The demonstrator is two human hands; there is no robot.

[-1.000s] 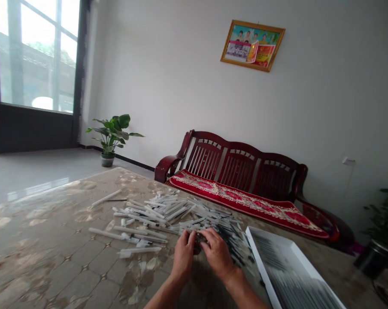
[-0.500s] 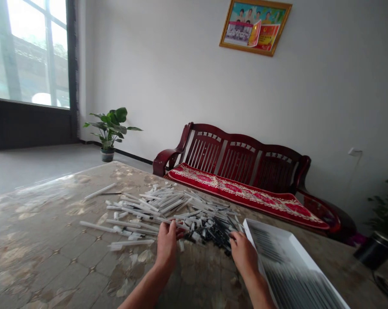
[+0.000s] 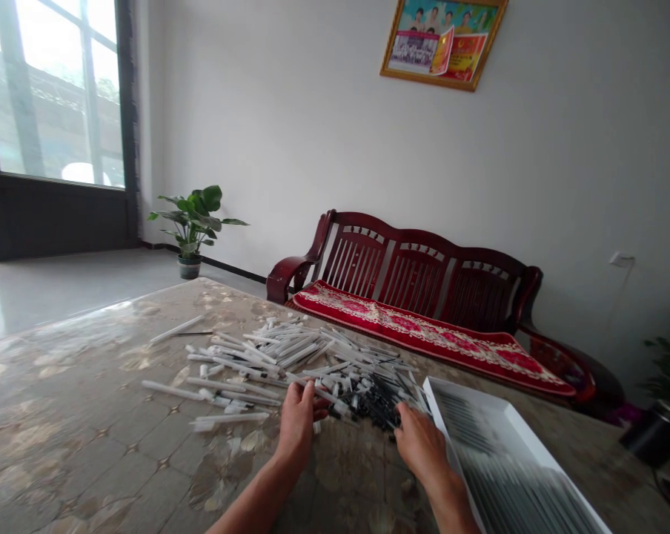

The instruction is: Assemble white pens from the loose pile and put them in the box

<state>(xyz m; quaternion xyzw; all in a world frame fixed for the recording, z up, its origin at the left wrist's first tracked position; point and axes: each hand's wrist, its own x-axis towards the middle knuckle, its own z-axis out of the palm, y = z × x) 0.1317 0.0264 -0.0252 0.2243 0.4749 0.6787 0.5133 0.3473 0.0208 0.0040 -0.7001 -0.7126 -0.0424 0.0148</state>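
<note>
A loose pile of whitish pen barrels point(image 3: 290, 348) lies across the table, with small black pen parts point(image 3: 376, 400) heaped at its right side. My left hand point(image 3: 299, 419) is closed at the pile's near edge, fingers around a whitish pen barrel point(image 3: 338, 404) that slants toward the black parts. At the right of that heap my right hand point(image 3: 421, 437) has its fingers pinched together; what they hold is hidden. Just beyond my right wrist, a white box point(image 3: 516, 423) contains many thin grey, pen-like sticks point(image 3: 527, 489) laid in rows.
The patterned table point(image 3: 107, 400) extends far to the left, where a single whitish barrel point(image 3: 176, 328) lies beside a thin dark stick. Behind the table stands a dark red wooden bench point(image 3: 413, 278) with a red cover. A black container point(image 3: 654, 434) is at the right.
My left hand has shifted slightly right, and the barrel at its fingers now points toward the black parts. My right hand stays by the black heap. The view has moved slightly.
</note>
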